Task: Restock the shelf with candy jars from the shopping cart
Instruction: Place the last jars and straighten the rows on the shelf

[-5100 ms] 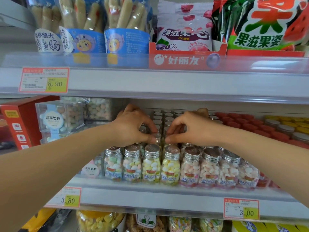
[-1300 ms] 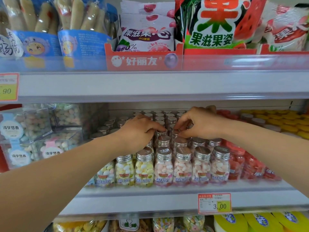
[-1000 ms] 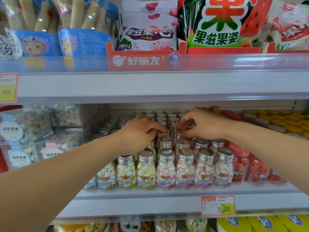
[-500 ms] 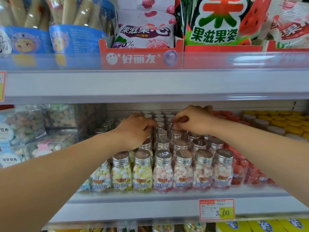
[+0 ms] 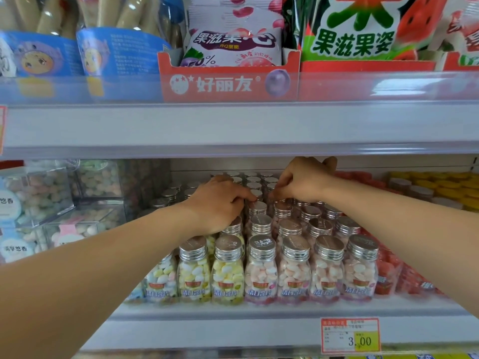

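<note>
Candy jars [image 5: 260, 273], clear, round-shouldered, silver-capped

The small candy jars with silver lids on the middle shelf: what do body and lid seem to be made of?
The body of the small clear candy jar looks like glossy transparent plastic or glass; pastel candies show through, but the look leaves open which. Its ribbed silver screw lid looks like metal or metallised plastic: soft shine, embossed top.
</note>
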The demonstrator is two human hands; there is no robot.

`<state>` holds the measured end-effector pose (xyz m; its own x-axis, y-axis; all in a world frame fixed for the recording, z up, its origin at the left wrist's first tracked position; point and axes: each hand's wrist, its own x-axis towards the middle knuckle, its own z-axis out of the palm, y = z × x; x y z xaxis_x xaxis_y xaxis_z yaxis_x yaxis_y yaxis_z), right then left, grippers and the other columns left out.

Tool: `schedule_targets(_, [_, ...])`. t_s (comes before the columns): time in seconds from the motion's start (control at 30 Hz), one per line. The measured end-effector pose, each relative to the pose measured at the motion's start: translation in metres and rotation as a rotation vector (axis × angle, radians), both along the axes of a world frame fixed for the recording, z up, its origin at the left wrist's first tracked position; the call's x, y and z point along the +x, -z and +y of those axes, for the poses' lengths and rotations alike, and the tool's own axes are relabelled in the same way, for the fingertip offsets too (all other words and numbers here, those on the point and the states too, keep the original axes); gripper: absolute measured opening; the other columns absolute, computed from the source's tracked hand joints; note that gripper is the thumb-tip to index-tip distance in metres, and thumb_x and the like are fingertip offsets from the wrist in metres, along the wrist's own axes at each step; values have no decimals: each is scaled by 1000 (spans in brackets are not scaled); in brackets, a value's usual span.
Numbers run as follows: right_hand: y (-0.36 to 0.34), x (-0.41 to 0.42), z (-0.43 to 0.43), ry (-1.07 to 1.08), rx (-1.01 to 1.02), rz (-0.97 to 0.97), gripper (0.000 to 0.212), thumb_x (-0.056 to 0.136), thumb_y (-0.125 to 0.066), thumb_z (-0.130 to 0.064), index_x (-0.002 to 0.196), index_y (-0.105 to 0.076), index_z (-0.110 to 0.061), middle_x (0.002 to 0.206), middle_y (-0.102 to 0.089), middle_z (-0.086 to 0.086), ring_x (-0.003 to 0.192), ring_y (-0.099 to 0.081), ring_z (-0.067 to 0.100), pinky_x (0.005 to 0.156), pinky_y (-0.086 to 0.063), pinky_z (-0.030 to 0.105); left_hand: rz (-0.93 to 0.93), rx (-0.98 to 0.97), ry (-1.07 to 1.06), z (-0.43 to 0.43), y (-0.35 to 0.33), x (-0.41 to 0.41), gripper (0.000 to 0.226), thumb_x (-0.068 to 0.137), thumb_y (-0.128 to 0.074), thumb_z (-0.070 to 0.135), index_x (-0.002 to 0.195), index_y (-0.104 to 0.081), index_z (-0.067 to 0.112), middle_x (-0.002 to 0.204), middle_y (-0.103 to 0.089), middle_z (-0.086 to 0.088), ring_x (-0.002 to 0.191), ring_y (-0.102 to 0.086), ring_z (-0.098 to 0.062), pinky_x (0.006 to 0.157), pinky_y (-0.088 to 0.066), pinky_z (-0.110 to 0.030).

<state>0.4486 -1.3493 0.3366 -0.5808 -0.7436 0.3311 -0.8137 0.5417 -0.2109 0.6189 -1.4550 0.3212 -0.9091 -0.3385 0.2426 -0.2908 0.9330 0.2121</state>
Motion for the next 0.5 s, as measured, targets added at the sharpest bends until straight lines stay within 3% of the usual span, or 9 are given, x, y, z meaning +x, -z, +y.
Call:
schedule_targets(0.17, [6, 4, 4, 15, -32, 26, 32, 74, -70, -60, 86, -75, -31, 79, -67, -15, 94, -56, 15, 84, -19, 39, -13, -5, 0, 3, -2, 1, 36, 102, -36, 23, 130, -57, 34, 135, -52, 1, 134, -34, -18, 111, -29, -38])
schedule_targets(0.3, [7, 8, 11, -31, -106, -1, 34, 75, -71, -58, 99, -72, -33, 100, -69, -14, 105, -55, 14, 89, -21, 36, -32, 2, -2, 14, -6, 7, 37, 103, -34, 30, 137, -51, 31, 143, -48, 2, 135, -37, -18, 111, -31, -37])
schedule_targets(0.5, [10, 11, 18, -92, -133, 4, 19, 80, -74, -44, 98, -74, -35, 105, -70, -16, 109, -57, 14, 102, -31, 36, -121, 38, -39, 30, -7, 10, 51, 101, -24, 48, 137, -48, 21, 144, -48, -2, 132, -41, -21, 105, -32, -30])
